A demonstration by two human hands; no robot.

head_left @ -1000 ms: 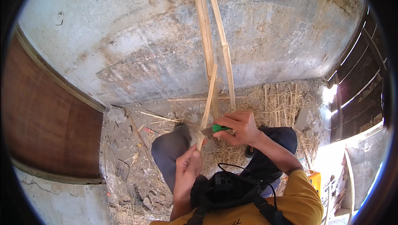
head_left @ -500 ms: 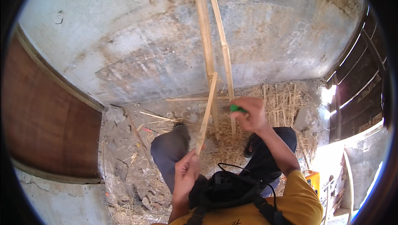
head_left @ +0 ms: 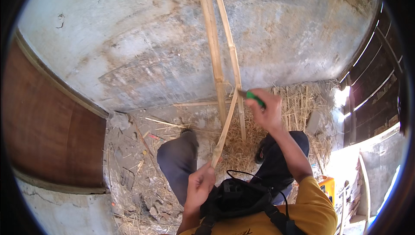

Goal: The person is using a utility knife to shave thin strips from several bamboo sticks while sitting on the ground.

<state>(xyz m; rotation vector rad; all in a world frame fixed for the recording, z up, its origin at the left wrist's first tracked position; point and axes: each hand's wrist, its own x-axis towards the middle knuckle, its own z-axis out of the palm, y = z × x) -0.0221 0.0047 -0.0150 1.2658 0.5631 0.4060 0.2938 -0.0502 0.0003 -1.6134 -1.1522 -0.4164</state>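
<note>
My left hand (head_left: 200, 186) is closed round the lower end of a split bamboo strip (head_left: 225, 132), which slants up and slightly right, away from me. In my right hand (head_left: 269, 109) is a knife (head_left: 256, 99) with a green handle. Its short dark blade points left and lies at the strip's far end; whether it touches cannot be made out. Just beyond, a wide bamboo strip (head_left: 210, 31) and a narrower bamboo strip (head_left: 234, 57) lean upright against the wall, and the held strip's tip overlaps the narrower one in view.
Pale shavings (head_left: 242, 155) cover the floor between my legs, thicker toward the right. Ahead rises a stained wall (head_left: 142, 53). A brown wooden panel (head_left: 52, 122) stands at the left, dark slats (head_left: 374, 79) at the right. A yellow object (head_left: 327, 187) sits beside my right elbow.
The held strip's tip has swung right and lower, and my left hand has shifted slightly right and nearer me. My right hand has moved a little right and up with the knife.
</note>
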